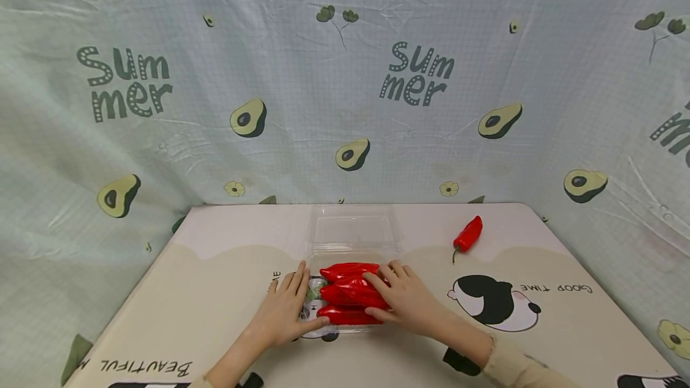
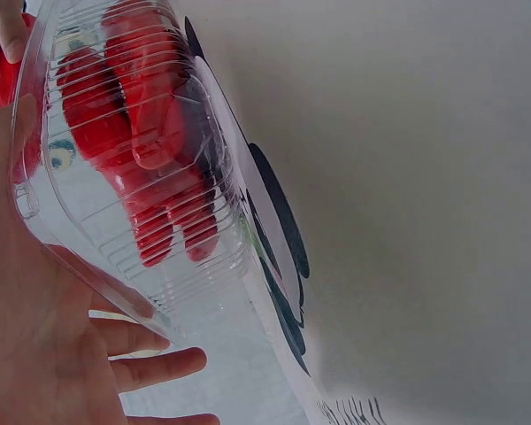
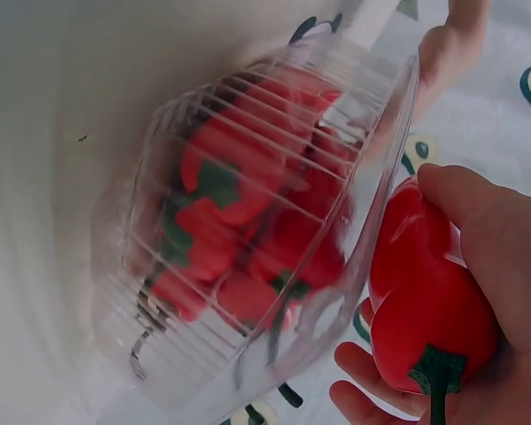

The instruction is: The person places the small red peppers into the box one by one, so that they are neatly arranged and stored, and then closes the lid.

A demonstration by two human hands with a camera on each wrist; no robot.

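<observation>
A clear plastic clamshell box (image 2: 71,208) with ribbed walls stands on the table and contains several red peppers (image 3: 239,168) with green stems. Along the box's left side rests my left hand (image 1: 283,310), its fingers spread and straight, the thumb at the rim. My right hand (image 1: 409,301) is over the box's right end. In the right wrist view, its thumb and fingers hold a red pepper (image 3: 434,310) by the sides, above the rim, with the green stem pointing toward the wrist. From the head, the held pepper overlaps those in the box.
The box's transparent lid (image 1: 353,226) lies folded back toward the far table edge. One more red pepper (image 1: 468,235) lies apart at the back right of the printed table cover (image 1: 215,316). A patterned curtain (image 1: 302,76) surrounds the back and sides.
</observation>
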